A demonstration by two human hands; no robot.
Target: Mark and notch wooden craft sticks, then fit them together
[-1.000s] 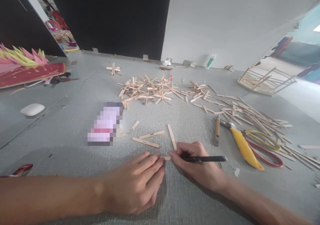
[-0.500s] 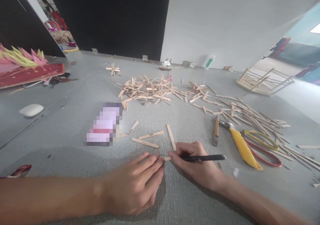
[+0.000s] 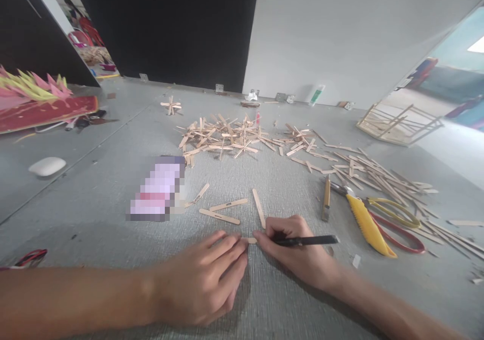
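Note:
My left hand (image 3: 204,278) lies over a wooden craft stick (image 3: 250,240), its fingers together and pinning the stick to the grey tabletop. Just a short piece of that stick shows between my hands. My right hand (image 3: 295,244) is closed around a slim black craft knife (image 3: 310,240), whose tip is hidden by my fingers at the stick's right end. Beyond my hands lie a plain stick (image 3: 259,208) and two slotted sticks (image 3: 228,205), (image 3: 219,216). Another slotted stick (image 3: 201,192) rests farther left.
A heap of assembled sticks (image 3: 223,135) spreads across the back. Yellow-handled cutter (image 3: 370,226), red-and-yellow pliers (image 3: 397,216) and a small box cutter (image 3: 326,199) lie right, near loose wood strips (image 3: 381,173). A blurred phone (image 3: 157,188) and white mouse (image 3: 47,166) are left.
Almost nothing differs. The black knife's rear end has shifted very slightly left and down, while my left hand stays in place on the stick.

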